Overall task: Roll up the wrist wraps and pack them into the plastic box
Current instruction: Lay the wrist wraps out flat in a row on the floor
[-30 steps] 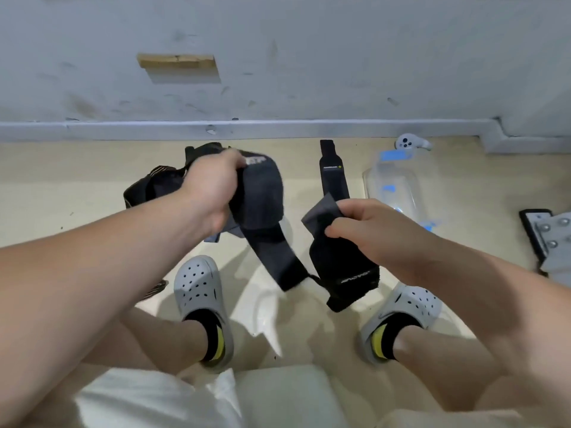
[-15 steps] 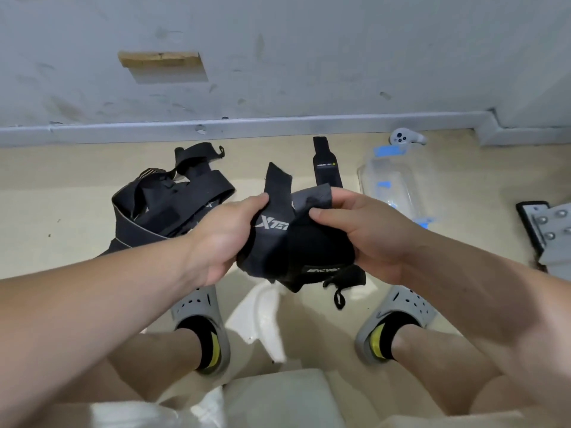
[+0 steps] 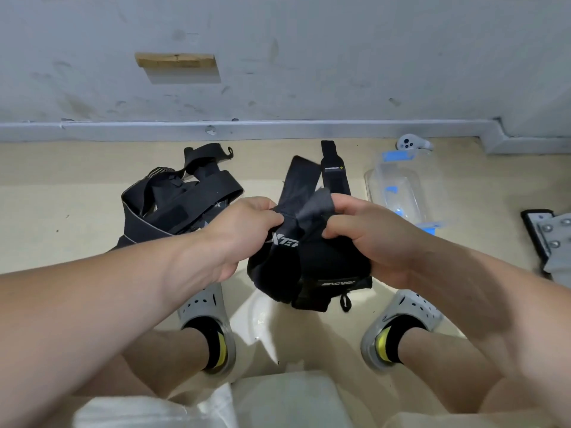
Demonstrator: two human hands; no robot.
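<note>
A black wrist wrap (image 3: 312, 267) with white lettering hangs bunched between my hands above the floor. My left hand (image 3: 247, 230) pinches its left side and my right hand (image 3: 367, 239) grips its right side, both closed on the fabric. A loose end sticks up between the hands. More black wraps (image 3: 182, 199) lie tangled on the floor to the left. Another wrap (image 3: 333, 171) lies flat just behind my hands. The clear plastic box (image 3: 401, 186) with blue clips sits open on the floor to the right.
A grey wall with a baseboard (image 3: 278, 128) runs across the back. A white controller (image 3: 411, 143) lies by the box. A metal plate with bolts (image 3: 553, 233) sits at the right edge. My feet in grey clogs (image 3: 207, 316) stand below the hands.
My hands came together from apart. The wrap, stretched out a second ago, is now gathered into a bunch between both hands, and the hands have closed in tighter on it.
</note>
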